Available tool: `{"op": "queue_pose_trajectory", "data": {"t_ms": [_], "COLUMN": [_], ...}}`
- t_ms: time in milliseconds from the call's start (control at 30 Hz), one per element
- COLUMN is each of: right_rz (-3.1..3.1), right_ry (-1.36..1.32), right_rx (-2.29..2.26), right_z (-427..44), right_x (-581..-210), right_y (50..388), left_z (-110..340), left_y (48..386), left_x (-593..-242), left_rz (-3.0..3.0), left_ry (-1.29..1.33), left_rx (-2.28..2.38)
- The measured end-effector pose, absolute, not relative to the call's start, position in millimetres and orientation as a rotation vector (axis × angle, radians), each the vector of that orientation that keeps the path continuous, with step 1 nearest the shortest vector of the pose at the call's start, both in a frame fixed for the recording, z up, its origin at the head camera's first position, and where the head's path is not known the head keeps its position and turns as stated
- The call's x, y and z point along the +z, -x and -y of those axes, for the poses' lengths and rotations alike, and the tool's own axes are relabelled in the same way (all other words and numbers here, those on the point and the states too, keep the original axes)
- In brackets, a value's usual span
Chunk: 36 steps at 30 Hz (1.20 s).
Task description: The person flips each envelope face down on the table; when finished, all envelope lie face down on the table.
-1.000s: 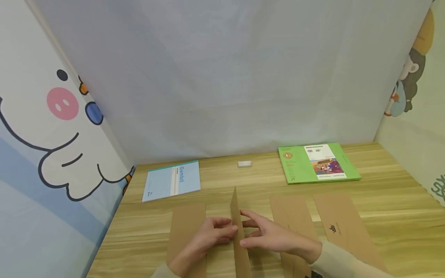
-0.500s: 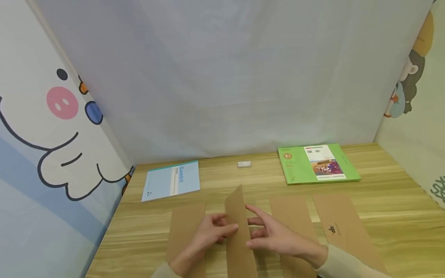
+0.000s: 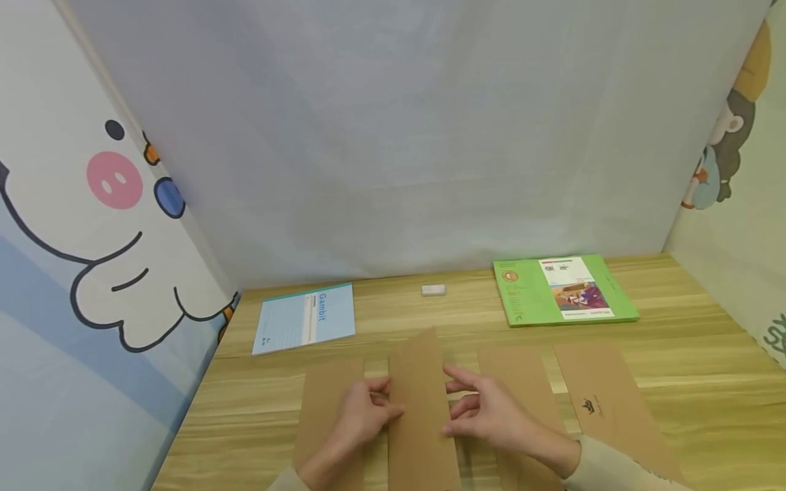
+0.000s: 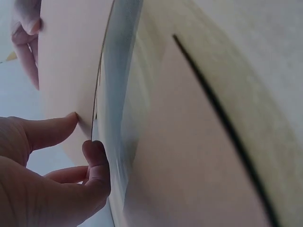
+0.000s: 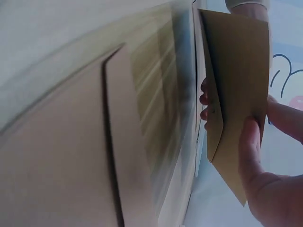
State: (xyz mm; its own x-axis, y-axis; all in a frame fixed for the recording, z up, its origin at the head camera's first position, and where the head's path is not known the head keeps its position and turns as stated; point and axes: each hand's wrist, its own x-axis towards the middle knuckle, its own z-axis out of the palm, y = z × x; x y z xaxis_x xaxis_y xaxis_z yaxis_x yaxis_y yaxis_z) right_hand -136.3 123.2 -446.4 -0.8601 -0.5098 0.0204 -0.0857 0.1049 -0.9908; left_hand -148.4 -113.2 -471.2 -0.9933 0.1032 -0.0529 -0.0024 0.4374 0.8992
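A brown kraft paper envelope (image 3: 420, 416) is held raised and tilted over the table, between my two hands. Its left edge is pinched between the thumb and curled fingers of my left hand (image 3: 365, 412). At the right edge, the thumb of my right hand (image 3: 488, 409) lies on one face, and a finger reaches round to the other. A partly lifted flap shows on the held envelope (image 5: 241, 80) in the right wrist view. Another brown envelope (image 3: 328, 389) lies flat under my left forearm.
Two more brown envelopes lie to the right, one (image 3: 516, 372) partly under my right arm, the other (image 3: 604, 395) with a printed crown. Behind are a blue notebook (image 3: 307, 318), a white eraser (image 3: 433, 290) and a green book (image 3: 522, 293).
The held envelope has turned from nearly edge-on until its broad face shows. My right hand has shifted slightly right, and my left hand slightly left, with its edges.
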Motion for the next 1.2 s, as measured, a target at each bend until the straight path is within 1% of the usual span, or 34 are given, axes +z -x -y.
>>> {"op": "queue_pose_trajectory", "data": {"t_ms": [233,567,833,1200], "right_rz": [-2.215,-2.284,-2.421,-2.492], "right_ry": [0.641,0.523,0.533,0.500], "right_rx": [-1.624,-1.430,-1.249,-1.145], "right_z": [-126.2,-125.8,-123.6,-120.2], "right_x": [-454.1,-460.1,-466.9,-466.7], "right_y": [142.2,150.9,155.5,157.5], "left_z": [116.7,119.1,116.6,114.9], "left_y": [147.9,150.0,151.9,153.9], "left_x": [-470.8,-472.8,-474.7,-471.5], "left_rz": [-2.577,-2.656,-2.782,-2.831], "left_ry": [-0.088,-0.109,-0.161,-0.228], "left_rx": [1.609,1.495,1.300,1.132]}}
